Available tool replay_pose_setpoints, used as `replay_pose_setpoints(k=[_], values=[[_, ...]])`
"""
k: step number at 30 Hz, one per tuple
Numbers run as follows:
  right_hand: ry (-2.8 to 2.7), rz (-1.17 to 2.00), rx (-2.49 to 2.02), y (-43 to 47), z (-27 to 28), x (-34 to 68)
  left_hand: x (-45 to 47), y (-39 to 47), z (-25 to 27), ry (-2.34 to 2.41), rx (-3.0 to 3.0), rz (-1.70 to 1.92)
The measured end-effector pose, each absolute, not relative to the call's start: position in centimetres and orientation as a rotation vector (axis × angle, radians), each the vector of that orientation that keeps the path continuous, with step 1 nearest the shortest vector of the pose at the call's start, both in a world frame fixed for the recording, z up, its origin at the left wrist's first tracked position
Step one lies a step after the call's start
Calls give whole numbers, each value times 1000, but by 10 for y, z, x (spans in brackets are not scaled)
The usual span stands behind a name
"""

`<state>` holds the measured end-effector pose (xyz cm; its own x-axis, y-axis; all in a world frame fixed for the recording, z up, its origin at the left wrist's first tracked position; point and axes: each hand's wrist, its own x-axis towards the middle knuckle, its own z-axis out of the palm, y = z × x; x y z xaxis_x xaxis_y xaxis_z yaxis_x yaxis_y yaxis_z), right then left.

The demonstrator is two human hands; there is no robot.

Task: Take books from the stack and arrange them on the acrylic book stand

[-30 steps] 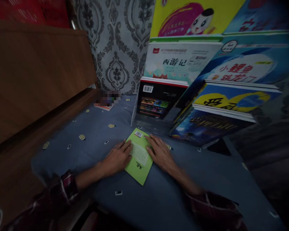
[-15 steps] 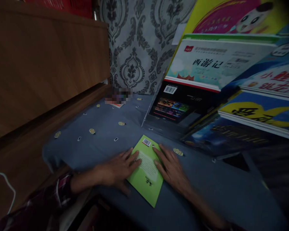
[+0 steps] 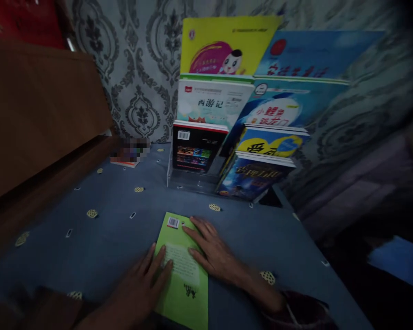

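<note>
A thin green book (image 3: 182, 293) lies flat on the blue cloth, its back cover with a barcode facing up. My left hand (image 3: 141, 279) rests on its left edge, fingers stretched out over the pale text panel. On the right edge lies my right hand (image 3: 215, 252), also with fingers spread on the cover. Neither hand is wrapped around the book. Beyond it stands a clear book rack (image 3: 192, 181) with several books, among them a black book (image 3: 196, 151) and a dark blue book (image 3: 254, 176).
Patterned wallpaper (image 3: 137, 110) rises behind the rack. A wooden cabinet (image 3: 44, 114) borders the left side. Near the wall lies another book (image 3: 125, 161), partly pixelated. The patterned tablecloth (image 3: 117, 243) spreads under everything. Something blue (image 3: 399, 261) sits low at the far right.
My view has swung to the right, so the whole rack now shows. Both hands stay on the green book, which appears turned more upright in view.
</note>
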<state>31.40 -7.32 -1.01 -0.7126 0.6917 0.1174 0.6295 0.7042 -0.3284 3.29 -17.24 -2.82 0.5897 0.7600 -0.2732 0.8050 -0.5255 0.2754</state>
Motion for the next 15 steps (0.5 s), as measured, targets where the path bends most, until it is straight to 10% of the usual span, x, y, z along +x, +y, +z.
replay_pose_setpoints(k=[7, 15], values=[[-2658, 642, -1020, -80, 2, 318, 17, -194, -59, 1258, 2759, 68], [-2281, 921, -944, -72, 7, 343, 16, -180, 45, 1322, 2630, 626]])
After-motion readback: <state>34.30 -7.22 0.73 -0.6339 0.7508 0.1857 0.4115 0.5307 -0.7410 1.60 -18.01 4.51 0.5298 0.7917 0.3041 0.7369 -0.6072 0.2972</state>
